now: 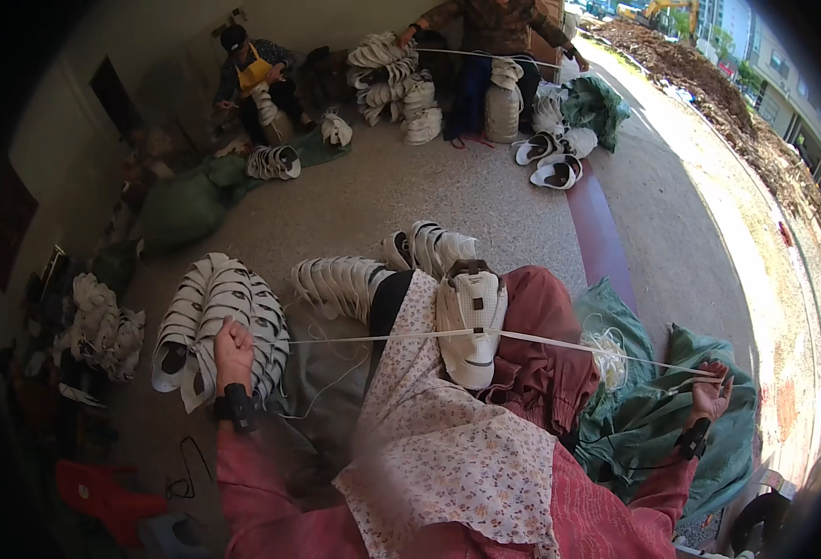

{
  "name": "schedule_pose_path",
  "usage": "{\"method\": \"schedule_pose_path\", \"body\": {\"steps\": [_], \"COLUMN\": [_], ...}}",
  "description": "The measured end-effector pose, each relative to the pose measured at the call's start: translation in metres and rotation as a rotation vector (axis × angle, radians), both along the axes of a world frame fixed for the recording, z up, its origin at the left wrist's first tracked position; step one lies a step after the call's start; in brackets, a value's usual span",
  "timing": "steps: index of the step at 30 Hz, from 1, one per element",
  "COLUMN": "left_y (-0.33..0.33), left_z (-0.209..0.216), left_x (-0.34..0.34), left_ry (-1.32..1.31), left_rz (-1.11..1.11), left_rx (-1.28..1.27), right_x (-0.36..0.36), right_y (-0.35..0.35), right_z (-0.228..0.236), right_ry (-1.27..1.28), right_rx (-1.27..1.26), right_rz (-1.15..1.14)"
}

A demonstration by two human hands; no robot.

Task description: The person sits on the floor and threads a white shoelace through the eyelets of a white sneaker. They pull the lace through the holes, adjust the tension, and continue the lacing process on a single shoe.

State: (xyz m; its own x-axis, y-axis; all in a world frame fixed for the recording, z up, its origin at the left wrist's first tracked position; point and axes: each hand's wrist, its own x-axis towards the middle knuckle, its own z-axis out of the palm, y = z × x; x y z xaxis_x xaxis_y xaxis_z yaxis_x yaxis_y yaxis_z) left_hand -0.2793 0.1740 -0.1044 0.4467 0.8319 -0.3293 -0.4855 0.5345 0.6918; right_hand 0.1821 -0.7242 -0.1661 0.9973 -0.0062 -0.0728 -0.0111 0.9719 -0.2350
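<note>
A white shoe upper (467, 359) with dark tabs sits upright between my knees, its toe end toward me. A long white shoelace (569, 346) crosses it and stretches nearly straight out to both sides. Far out to the left, my left hand (233, 352) is closed in a fist around one end, in front of stacked white uppers (263, 296). My right hand (711, 398) is raised at the right with its fingers curled on the other end, above a green sack (681, 456).
A bundle of white laces (608, 358) lies on green cloth by my right knee. More nested uppers (341, 282) stand beyond my legs. A red stool (103, 494) is at lower left. Two people (259, 79) sit across the floor among uppers and sacks.
</note>
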Motion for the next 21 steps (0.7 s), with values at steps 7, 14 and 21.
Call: {"method": "schedule_pose_path", "body": {"steps": [7,14,21], "left_y": [0.117,0.135,0.056], "left_z": [0.001,0.037,0.038], "left_x": [-0.204,-0.197,-0.043], "left_ry": [0.616,1.055,0.543], "left_rz": [0.561,0.923,0.088], "left_rx": [0.245,0.273,0.545], "right_x": [-0.005,0.029,0.042], "right_y": [0.026,-0.012,0.162], "right_z": [-0.065,-0.09,-0.009], "right_ry": [0.478,0.19,0.188], "right_rx": [-0.058,-0.381,-0.822], "right_rz": [-0.067,0.327,0.173]}}
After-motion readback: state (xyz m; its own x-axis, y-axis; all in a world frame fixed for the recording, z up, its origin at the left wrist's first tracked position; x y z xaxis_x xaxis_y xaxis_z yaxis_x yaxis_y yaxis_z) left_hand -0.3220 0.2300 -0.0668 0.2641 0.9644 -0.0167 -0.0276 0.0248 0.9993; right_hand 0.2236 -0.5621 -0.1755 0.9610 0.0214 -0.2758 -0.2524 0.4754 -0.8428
